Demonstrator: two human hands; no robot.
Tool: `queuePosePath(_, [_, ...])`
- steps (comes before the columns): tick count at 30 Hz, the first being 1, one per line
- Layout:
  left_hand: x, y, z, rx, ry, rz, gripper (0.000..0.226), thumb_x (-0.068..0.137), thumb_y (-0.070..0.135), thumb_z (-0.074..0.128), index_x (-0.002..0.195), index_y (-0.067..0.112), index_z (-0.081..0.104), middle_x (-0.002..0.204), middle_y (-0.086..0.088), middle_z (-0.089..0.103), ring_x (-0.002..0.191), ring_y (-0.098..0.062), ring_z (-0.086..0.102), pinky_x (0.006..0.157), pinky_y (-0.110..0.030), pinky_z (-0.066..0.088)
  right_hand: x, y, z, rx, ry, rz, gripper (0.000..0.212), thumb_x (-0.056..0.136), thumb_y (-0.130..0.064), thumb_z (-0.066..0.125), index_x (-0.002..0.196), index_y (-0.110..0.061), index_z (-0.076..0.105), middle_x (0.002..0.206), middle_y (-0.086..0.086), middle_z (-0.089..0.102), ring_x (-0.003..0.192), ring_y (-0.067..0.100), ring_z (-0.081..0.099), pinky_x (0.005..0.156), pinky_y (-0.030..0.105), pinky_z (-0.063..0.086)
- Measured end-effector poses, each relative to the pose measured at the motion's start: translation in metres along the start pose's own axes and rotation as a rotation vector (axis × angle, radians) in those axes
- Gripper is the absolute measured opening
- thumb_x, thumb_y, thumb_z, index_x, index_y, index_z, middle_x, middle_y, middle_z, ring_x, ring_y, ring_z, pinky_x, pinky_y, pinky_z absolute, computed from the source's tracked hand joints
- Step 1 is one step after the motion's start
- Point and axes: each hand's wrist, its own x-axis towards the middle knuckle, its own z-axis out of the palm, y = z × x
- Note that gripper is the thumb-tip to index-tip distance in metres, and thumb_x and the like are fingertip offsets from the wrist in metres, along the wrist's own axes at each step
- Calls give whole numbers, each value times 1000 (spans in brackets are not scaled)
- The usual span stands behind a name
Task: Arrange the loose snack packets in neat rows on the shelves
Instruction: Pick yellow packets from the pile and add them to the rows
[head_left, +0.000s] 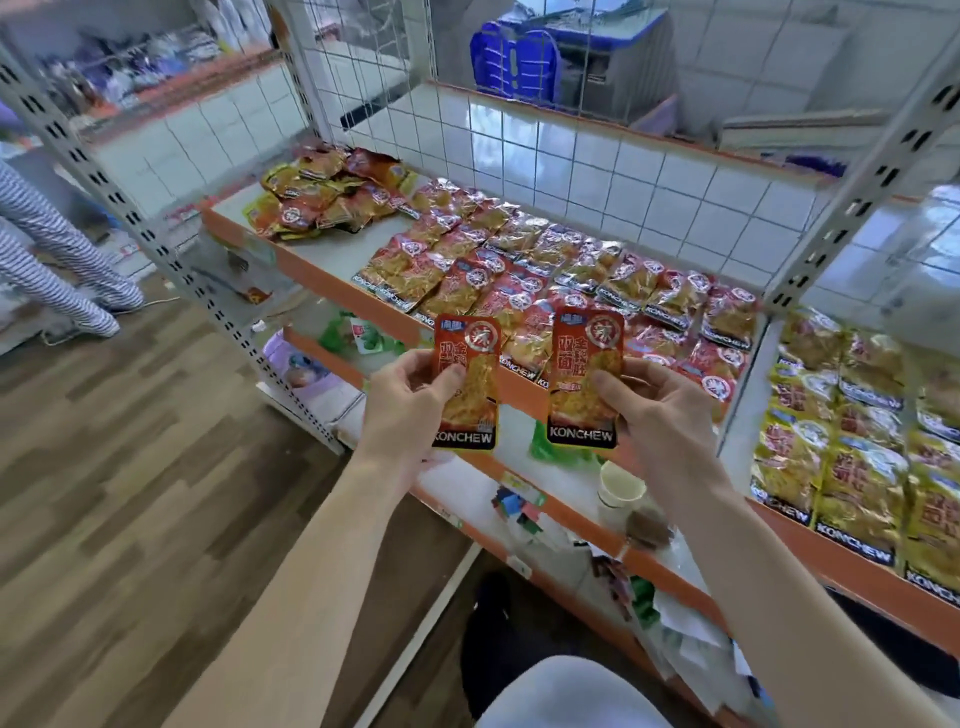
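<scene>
Two red snack packets are held up side by side, upright and face-on, just in front of the shelf's front edge: the left packet (470, 415) is pinched at its side by the thumb and fingers of the left hand (410, 400), and the right packet (582, 364) is gripped the same way by the right hand (654, 410), so neither has been laid down yet. Behind them on the shelf (322, 270), rows of red packets (545, 280) lie flat and overlapping, covering most of its right and middle part. A loose heap (332, 192) of packets sits jumbled at the far left corner, with bare shelf between it and the rows. By my reckoning the job is well past halfway here, with the heap and the two held packets left to place. To the right, yellow packets (852, 431) already lie in rows on the neighbouring shelf. A paper cup (621, 486) stands on the cluttered lower shelf (467, 483)
</scene>
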Motion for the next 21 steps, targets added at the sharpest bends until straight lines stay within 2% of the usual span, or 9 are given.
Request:
queuePosePath(3, [37,12,-3,35,-12,5,7,92,16,71,95,22,69,91,2,75,86,-16,73,70,-28,57,27,-4,17,-38,32,-13,18,85,-17,76,102,-12,72,93,1,76,84,14,74,74,25,59])
queuePosePath(6, [80,26,-2,50,-32,-6,9,92,16,71,101,16,69,94,-1,75,86,-16,73,69,-25,54,56,-5,32,-25,50,2,21,87,-19,75,106,-13,72,99,2,75,90,16,73,77,26,58])
queuePosePath(9, [119,38,1,75,-60,3,12,92,16,70,104,16,70,95,0,76,89,-16,73,75,-27,55,84,-11,43,-34,90,-9,25,89,-20,72,112,-11,70,100,2,74,90,13,71,72,18,55])
queuePosePath(11, [141,44,3,112,-83,10,10,93,17,69,103,17,71,93,4,76,91,-16,72,77,-26,53,100,-16,49,-8,126,-9,23,89,-18,71,111,-9,70,100,3,74,92,16,71,75,19,55])
queuePosePath(14, [169,52,3,129,-110,9,7,94,17,68,98,22,72,91,4,77,94,-21,72,85,-36,56,119,-23,55,15,169,-5,21,90,-18,71,110,-12,69,100,1,74,94,15,71,82,23,56])
queuePosePath(18, [197,58,0,121,-114,17,8,96,14,65,101,17,71,89,2,76,89,-22,74,79,-34,59,137,-24,61,-29,189,7,19,91,-21,70,109,-17,69,102,1,74,97,16,70,86,26,54])
queuePosePath(21, [212,59,0,117,-128,21,8,96,14,64,96,18,71,85,4,76,86,-20,74,79,-33,59,147,-22,66,-48,201,7,17,92,-21,69,109,-17,69,102,1,73,96,15,70,83,23,54])
